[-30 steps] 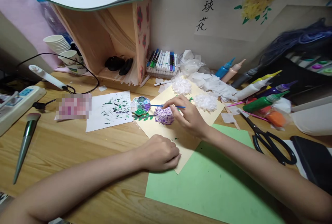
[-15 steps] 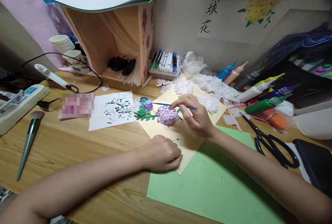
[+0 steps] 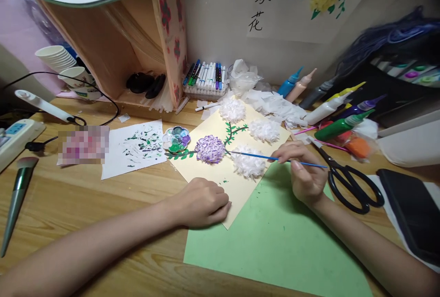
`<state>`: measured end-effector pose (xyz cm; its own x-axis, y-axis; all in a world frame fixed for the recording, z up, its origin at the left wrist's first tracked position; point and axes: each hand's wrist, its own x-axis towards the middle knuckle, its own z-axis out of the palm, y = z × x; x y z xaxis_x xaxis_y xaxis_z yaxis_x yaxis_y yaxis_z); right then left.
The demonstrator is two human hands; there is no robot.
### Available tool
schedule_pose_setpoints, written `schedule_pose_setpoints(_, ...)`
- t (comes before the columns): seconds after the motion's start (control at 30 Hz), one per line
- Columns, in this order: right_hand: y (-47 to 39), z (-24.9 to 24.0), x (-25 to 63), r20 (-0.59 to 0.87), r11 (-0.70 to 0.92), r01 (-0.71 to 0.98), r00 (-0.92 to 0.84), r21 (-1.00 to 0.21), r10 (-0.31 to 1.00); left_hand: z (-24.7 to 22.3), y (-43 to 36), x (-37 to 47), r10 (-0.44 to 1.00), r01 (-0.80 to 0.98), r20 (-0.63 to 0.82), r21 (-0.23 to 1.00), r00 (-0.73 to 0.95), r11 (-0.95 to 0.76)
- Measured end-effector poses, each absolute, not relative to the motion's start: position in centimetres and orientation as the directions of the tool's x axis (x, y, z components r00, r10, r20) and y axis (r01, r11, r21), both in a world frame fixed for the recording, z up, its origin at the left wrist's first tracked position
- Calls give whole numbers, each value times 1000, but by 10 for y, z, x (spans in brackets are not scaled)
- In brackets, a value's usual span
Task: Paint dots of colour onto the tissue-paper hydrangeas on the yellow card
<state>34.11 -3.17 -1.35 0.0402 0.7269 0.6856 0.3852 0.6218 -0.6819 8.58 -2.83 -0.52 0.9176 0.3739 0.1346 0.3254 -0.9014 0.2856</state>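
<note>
My right hand is closed on a blue paintbrush, its tip pointing left at the right edge of a purple paper flower. The flower sits on a cream sheet with painted green leaves and white fluffy flowers. My left hand rests curled on the lower left part of that sheet; whatever its fingers may hold is hidden. A round paint palette lies left of the purple flower. Beneath the cream sheet is a green sheet.
Black scissors lie at the right, below several paint bottles. A paint-smeared white paper and a makeup brush are at the left. Behind stand a marker box, an open box and paper cups.
My right hand has moved right with the brush, uncovering a white flower; the brush tip has gone from the palette to the purple flower's right edge. The whole view has shifted.
</note>
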Motion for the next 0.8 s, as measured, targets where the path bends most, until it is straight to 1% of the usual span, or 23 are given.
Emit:
schedule_pose_setpoints(0.17, -35, -12, 336, 627, 612, 408, -115, -677, 770, -4, -28, 87, 375, 330, 117, 287, 920, -899)
schedule_pose_setpoints(0.23, -36, -11, 336, 614, 611, 428, -151, -666, 775, -4, -28, 87, 371, 325, 115, 290, 922, -900)
schedule_pose_setpoints(0.4, -39, -12, 337, 665, 633, 417, -86, -652, 742, -4, -29, 87, 375, 333, 102, 289, 921, -897)
schedule_pose_setpoints(0.53, -40, -12, 335, 629, 623, 443, -157, -645, 762, -4, -29, 86, 373, 331, 104, 288, 922, -899)
schedule_pose_setpoints(0.7, -41, -12, 335, 666, 631, 450, -103, -632, 739, -5, -28, 86, 369, 323, 121, 288, 922, -901)
schedule_pose_setpoints(0.8, -40, -12, 335, 630, 610, 483, -145, -628, 763, -4, -28, 87, 371, 324, 127, 287, 920, -902)
